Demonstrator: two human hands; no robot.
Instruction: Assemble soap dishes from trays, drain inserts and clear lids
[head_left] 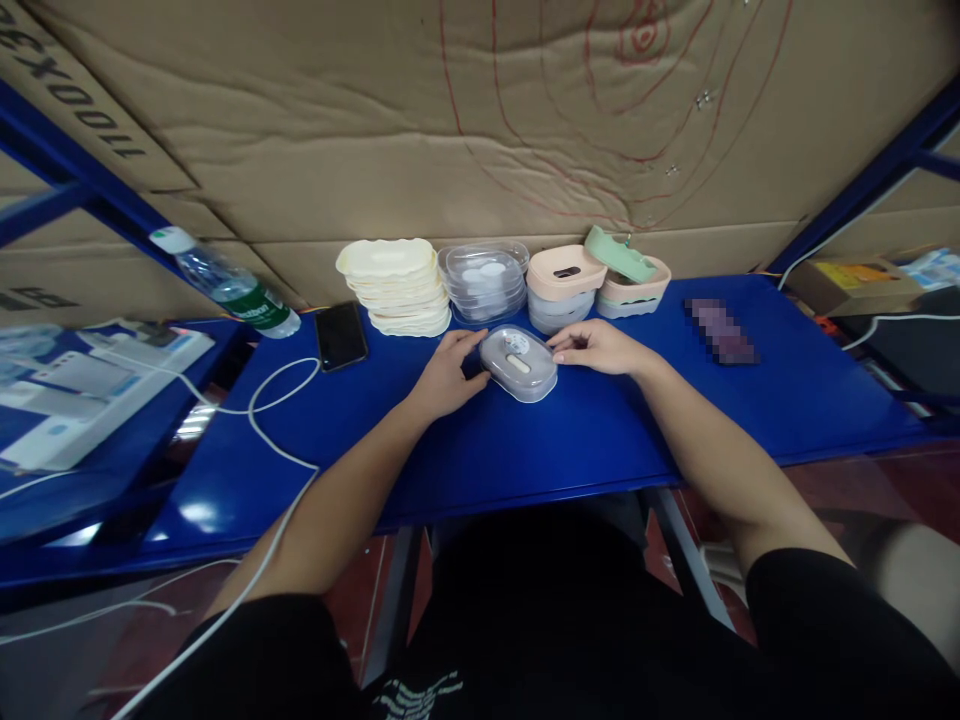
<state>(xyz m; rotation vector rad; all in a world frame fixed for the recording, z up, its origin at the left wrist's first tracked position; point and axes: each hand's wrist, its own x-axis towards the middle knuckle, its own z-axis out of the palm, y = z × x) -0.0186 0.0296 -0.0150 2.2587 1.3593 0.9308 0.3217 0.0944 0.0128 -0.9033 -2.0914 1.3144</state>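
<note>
A grey oval box with a clear cover (518,364) lies on the blue table (480,450) between my hands. My left hand (448,374) touches its left end, thumb and fingers apart. At its right end is my right hand (596,347), with fingertips against or very near the edge and the thumb apart from the fingers. Behind the box stand a stack of cream trays (397,285), a stack of clear covers (486,280), a peach piece (564,272) on grey ones, and a green piece (621,256) tilted on another peach piece (652,278).
A dark phone (342,336) and a water bottle (240,295) are at the left, near a looping white cable (281,455). A pixelated object (721,331) lies at the right. Cardboard (337,130) rises behind the table, between blue frame bars.
</note>
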